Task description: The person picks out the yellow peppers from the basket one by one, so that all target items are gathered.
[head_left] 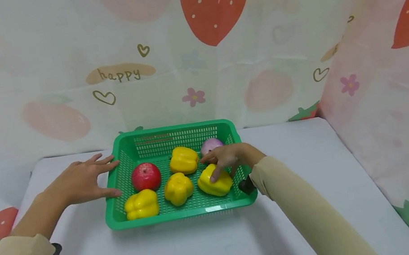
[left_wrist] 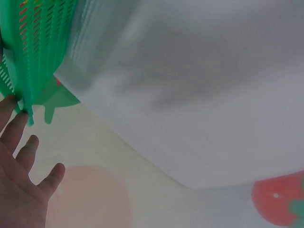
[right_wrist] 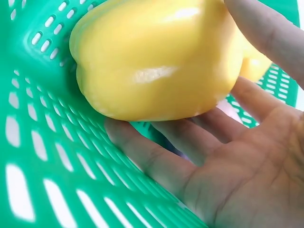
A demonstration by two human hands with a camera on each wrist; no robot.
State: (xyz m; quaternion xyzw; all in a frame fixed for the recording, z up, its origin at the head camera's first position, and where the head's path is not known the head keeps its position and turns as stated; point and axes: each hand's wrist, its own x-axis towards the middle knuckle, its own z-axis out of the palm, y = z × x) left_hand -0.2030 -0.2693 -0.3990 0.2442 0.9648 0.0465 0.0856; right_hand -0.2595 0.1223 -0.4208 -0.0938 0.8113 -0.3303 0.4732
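Yellow pepper (head_left: 221, 186), one: in green basket (head_left: 180, 215) on table (head_left: 297, 166), near right corner. Right hand (head_left: 230, 156): the nearer, just above it, thumb on one side, fingers curved round another. Left hand (head_left: 84, 180): well apart, pepper lying to its right; fingers spread at basket's left rim. Long axis: across the right-wrist view, notched end toward the basket wall; which end bears the stem, cannot tell.
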